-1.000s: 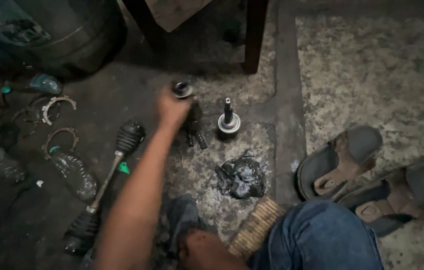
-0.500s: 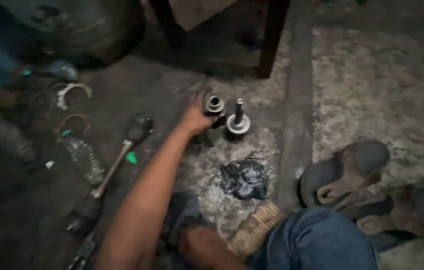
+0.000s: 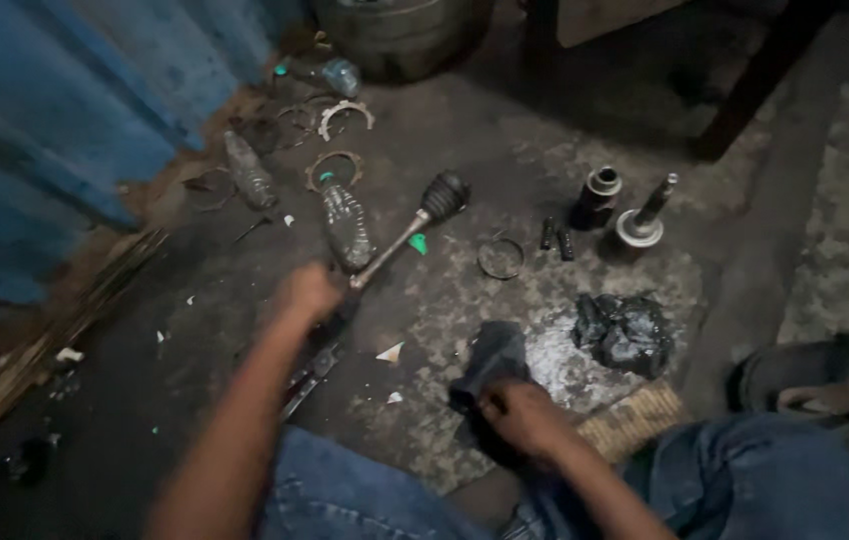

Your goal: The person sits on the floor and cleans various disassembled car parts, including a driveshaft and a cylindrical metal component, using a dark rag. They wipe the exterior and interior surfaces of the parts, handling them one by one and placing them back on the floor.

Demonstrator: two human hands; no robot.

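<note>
A drive shaft (image 3: 392, 248) with a black rubber boot (image 3: 443, 194) at its far end lies slantwise on the dirty floor. My left hand (image 3: 310, 294) is closed around the shaft's near end. Close to my knee, my right hand (image 3: 522, 416) grips a dark rag (image 3: 491, 362). Further right stand a dark joint housing (image 3: 597, 196) and a metal stub with a spindle (image 3: 642, 226). A thin metal ring (image 3: 501, 257) and two small dark pieces (image 3: 557, 239) lie between these and the shaft.
A crumpled black greasy bag (image 3: 625, 333) lies right of the rag, with a woven brush (image 3: 635, 420) near it. Plastic bottles (image 3: 347, 225) and clamp rings (image 3: 345, 112) lie toward the blue corrugated wall (image 3: 45, 130). A metal drum (image 3: 400, 30), a table leg (image 3: 755, 90) and a sandal (image 3: 825, 375) border the spot.
My left hand has left the joint housing, which now stands on the floor, and moved back left onto the shaft's near end. The view has swung left; my right hand with the rag has come into sight.
</note>
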